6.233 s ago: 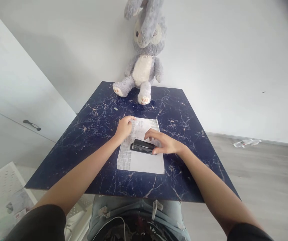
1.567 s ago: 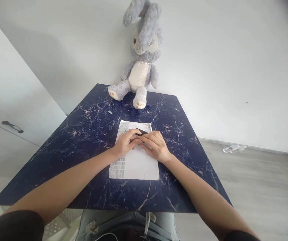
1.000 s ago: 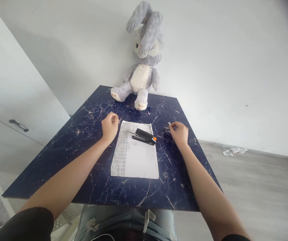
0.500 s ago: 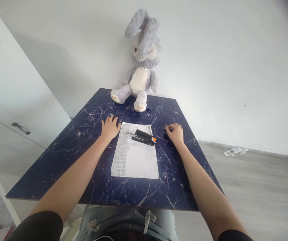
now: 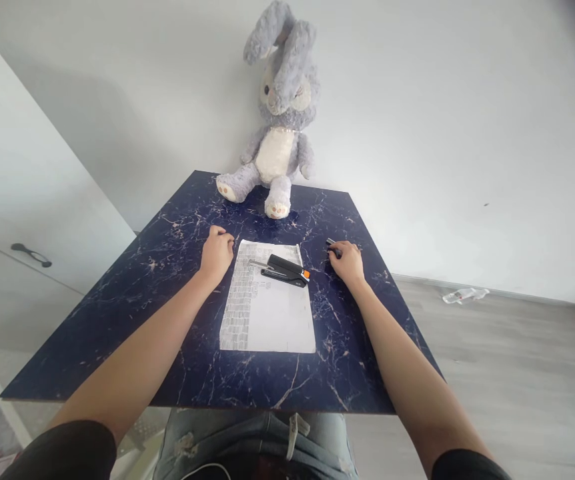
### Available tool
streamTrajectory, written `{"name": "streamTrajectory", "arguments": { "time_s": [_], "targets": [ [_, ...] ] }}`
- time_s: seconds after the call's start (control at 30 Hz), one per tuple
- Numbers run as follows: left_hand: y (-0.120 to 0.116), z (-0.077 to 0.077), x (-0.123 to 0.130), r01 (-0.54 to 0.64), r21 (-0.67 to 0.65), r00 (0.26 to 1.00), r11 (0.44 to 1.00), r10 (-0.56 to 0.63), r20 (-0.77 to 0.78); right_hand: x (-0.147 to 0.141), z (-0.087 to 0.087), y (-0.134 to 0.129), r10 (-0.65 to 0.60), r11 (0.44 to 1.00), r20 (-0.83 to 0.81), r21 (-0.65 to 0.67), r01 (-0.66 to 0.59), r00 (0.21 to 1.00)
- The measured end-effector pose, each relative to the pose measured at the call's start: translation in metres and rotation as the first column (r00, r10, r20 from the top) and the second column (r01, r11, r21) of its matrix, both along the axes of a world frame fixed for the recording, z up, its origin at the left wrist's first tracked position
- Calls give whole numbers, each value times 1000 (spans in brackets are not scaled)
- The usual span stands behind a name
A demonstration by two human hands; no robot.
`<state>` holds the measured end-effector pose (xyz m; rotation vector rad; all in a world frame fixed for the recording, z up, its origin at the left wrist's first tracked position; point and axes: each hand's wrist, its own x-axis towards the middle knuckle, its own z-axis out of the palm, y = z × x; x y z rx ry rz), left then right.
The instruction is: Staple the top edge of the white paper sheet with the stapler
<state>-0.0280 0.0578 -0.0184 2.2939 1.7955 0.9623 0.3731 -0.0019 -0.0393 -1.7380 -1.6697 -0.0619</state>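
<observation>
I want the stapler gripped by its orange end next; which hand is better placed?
Likely the right hand: the orange end of the stapler points its way. The left hand lies past the paper's left edge. Whether the right grips the small grey piece beside it is unclear.

Soft, pale light (top right corner dark)

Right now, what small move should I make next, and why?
I'd probably bring your left hand over to steady the stapler: it lies open and untouched on the paper, while your right hand is at a small strip beyond the paper's right edge.
</observation>
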Motion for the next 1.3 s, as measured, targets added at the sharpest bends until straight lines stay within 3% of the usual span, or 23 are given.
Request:
{"name": "streamTrajectory", "arguments": {
  "time_s": [0.2, 0.33, 0.43, 0.53, 0.6, 0.7, 0.77, 0.83, 0.97, 1.17, 1.3],
  "targets": [
    [0, 1, 0, -66, -19, 997, 998, 67, 42, -11, 11, -6, 19, 998, -34, 56, -17, 999],
    [-3, 2, 2, -67, 5, 997, 998, 67, 30, -27, 17, -8, 156, 983, -18, 103, -154, 988],
    [-6, 5, 4, -22, 45, 996, 999, 18, 85, -33, 17, -8, 289, 956, 1, 58, -289, 957],
    [-5, 7, 6, 78, 115, 962, 990, -105, 252, -33, 15, -7, 360, 933, 4, 15, -360, 933],
    [-2, 6, 7, 160, 118, 877, 980, -196, 440, -31, 14, -7, 372, 928, 3, 2, -372, 928],
    [5, 3, 7, 295, 28, 610, 955, -211, 764, -30, 14, -6, 382, 924, -1, -15, -382, 924],
    [7, 2, 8, 375, -16, 442, 927, -163, 882, -29, 13, -6, 384, 923, -1, -17, -384, 923],
    [6, 3, 10, 443, -37, 370, 896, -146, 917, -29, 12, -6, 394, 919, 4, -16, -394, 919],
    [-4, 7, 15, 536, -71, 388, 841, -171, 906, -28, 12, -5, 410, 912, 0, -20, -410, 912],
    [-18, 13, 21, 594, -10, 459, 804, -329, 825, -28, 12, -6, 399, 917, 0, -26, -399, 917],
    [-20, 13, 24, 627, -36, 519, 778, -384, 764, -28, 12, -5, 401, 916, 8, -19, -401, 916]
  ]
}}
